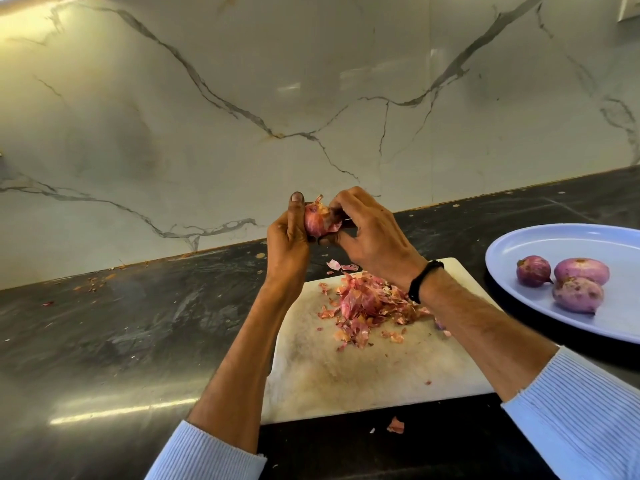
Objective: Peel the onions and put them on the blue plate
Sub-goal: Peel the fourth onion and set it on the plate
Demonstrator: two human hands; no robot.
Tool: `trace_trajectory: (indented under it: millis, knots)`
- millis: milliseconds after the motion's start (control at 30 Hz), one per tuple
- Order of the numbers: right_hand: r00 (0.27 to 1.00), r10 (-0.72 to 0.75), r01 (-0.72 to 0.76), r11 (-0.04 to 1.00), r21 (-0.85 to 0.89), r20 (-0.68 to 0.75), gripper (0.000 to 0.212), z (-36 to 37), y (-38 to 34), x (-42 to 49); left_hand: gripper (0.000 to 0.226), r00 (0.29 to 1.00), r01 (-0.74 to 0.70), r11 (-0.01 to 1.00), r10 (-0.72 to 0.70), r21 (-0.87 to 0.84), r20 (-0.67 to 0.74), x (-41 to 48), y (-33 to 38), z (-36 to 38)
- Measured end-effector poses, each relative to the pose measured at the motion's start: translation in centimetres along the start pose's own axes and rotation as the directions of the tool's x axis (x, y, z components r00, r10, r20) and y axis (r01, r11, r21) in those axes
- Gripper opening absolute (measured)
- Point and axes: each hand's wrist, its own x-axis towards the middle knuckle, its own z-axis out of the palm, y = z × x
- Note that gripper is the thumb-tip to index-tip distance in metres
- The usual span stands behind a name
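- Head view: our left hand (287,237) grips the small, half-skinned red onion (313,221) above the white cutting board (346,368), while our right hand (370,237) pinches its papery skin.
- A slick bulb could slip and drop into the pink peel heap (363,303).
- The round blue plate (519,244), at three o'clock, holds three peeled onions (581,270); clinging scraps carried over would dirty it.

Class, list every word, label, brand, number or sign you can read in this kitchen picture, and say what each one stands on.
None can be read: no text shows on the blue plate, the cutting board, the onion, the wristband or the marble wall.
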Motion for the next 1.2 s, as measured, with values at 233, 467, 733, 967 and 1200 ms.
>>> trace_trajectory:
  millis: [233,467,733,967,1200]
  knots:
    - [0.958,0.239,-0.279,0.91,0.308,0.161,0.08,-0.6,-1.2,0.4,0.043,0.999,0.007,0.999,-0.006,-0.037,0.035,0.2,0.3,-0.5]
    - [0.953,0.299,-0.301,0.905,0.3,0.053,0.067,-0.9,-1.2,0.5,0.048,0.991,0.02,0.999,-0.016,-0.031,0.131,0.0,0.7,-0.5]
    - [0.98,0.158,-0.122,0.957,0.263,-0.12,0.029,-0.3,-1.6,0.2,0.059,0.985,0.061,0.997,-0.054,-0.039,0.163,-0.4,1.1,-0.2]
    - [0.956,0.145,-0.088,0.971,0.224,-0.253,0.01,0.4,-1.2,0.0,0.061,0.983,0.154,0.954,-0.12,-0.258,0.142,-0.5,1.9,0.0]
    - [0.895,0.378,-0.302,0.905,0.301,-0.237,0.003,-0.3,-0.2,0.0,0.042,0.965,0.26,0.903,-0.255,-0.341,0.059,-0.5,2.2,0.3]
